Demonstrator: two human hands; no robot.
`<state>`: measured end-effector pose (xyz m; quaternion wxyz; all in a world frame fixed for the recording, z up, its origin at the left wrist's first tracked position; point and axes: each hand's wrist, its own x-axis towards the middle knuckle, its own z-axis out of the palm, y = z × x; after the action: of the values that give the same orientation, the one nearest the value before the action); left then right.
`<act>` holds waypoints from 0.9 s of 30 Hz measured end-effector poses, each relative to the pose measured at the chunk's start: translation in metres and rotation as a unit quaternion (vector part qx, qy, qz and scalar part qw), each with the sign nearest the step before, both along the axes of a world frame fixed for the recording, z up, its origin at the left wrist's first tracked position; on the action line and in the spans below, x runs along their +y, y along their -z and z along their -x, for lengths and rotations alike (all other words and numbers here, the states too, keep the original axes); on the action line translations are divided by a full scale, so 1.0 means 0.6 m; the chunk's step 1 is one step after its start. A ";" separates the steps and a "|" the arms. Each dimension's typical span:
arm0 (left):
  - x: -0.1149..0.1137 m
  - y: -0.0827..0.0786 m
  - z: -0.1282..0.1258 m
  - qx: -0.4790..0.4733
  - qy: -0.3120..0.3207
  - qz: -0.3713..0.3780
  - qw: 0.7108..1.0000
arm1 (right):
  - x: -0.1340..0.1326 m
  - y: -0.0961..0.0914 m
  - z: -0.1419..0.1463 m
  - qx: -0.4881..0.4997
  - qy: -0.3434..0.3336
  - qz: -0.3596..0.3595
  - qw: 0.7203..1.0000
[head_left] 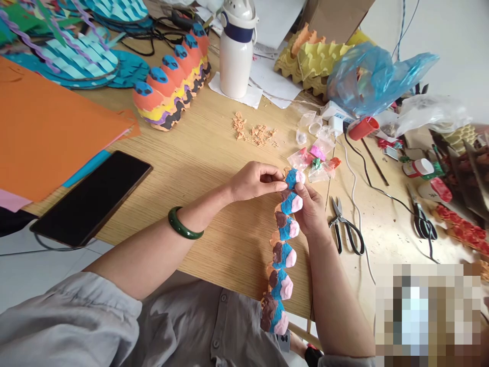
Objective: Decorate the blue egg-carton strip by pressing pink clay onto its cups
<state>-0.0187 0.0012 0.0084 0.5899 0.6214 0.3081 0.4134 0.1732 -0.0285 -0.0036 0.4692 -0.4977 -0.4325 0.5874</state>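
Between my hands is a strip of egg carton (pixel 286 232) with a row of bumps, coated in brown, blue and pink clay-like material. It hangs from the table's middle down past the front edge toward my lap. My left hand (pixel 257 181), below a green bangle (pixel 183 224) on the wrist, pinches the far end from the left. On the other side my right hand (pixel 311 206) grips the same end, its thumb near a pink tip. Bare orange carton shows along the strip's left edge. The right fingers are partly hidden behind it.
Small bags of coloured clay (pixel 317 160) and orange scraps (pixel 262 135) lie beyond my hands. Scissors (pixel 344 227) rest right of my right forearm. A painted carton piece (pixel 173 76), white bottle (pixel 237 56), tablet-like black device (pixel 95 196) and orange paper (pixel 49 127) surround the work area.
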 end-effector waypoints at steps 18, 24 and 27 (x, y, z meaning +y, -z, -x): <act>0.007 0.010 0.002 0.079 -0.016 -0.031 0.996 | -0.002 -0.005 0.007 -0.025 -0.012 -0.010 1.000; 0.007 0.005 0.004 0.091 -0.004 -0.053 0.994 | -0.001 -0.001 0.003 -0.005 -0.010 0.013 1.000; 0.006 0.003 0.006 0.092 0.013 -0.049 0.994 | -0.001 0.000 0.001 -0.002 -0.010 0.020 1.000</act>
<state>-0.0221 0.0050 0.0069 0.5331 0.6889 0.3327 0.3613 0.1726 -0.0290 -0.0037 0.4526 -0.5035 -0.4269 0.5996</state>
